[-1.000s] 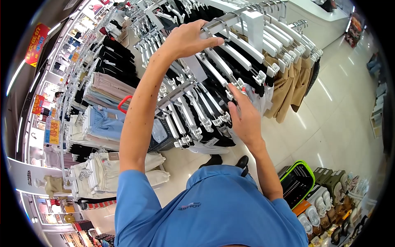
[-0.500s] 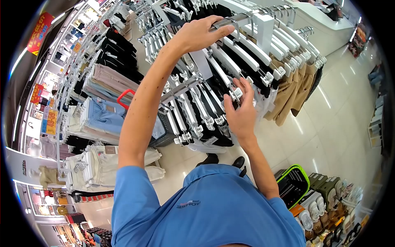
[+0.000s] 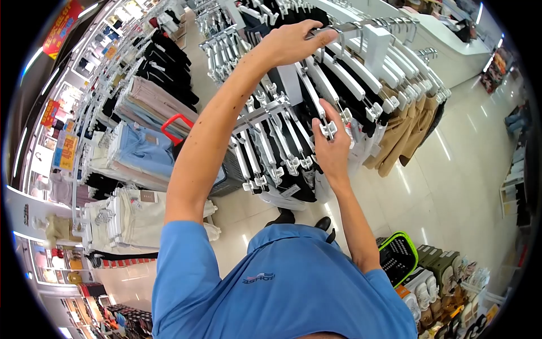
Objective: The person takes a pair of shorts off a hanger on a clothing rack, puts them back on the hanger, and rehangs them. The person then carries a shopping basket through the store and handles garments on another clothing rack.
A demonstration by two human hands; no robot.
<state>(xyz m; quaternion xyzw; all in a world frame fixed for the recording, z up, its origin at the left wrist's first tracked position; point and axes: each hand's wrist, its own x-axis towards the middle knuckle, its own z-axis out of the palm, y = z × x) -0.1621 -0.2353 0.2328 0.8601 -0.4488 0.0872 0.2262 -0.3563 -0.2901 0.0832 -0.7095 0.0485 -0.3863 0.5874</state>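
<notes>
My left hand is curled over the near end of a metal rail, fingers on one side and thumb on the other. Any hanger hook under the palm is hidden. Lower down, my right hand has its thumb and fingers closed around the clip end of a white clip hanger. Dark garments hang beneath that hanger and its neighbours. To the right, more white hangers carry black clothes and tan trousers. A lower arm of the rack holds further clip hangers close to my left forearm.
Folded and hung trousers fill the racks on the left, near a basket with a red handle. A green-rimmed black basket and shoes are at lower right. A white counter stands beyond the rack.
My right thumb and fingers have closed in around the hanger's clip. My left hand keeps its place on the rail. The whole view has shifted slightly.
</notes>
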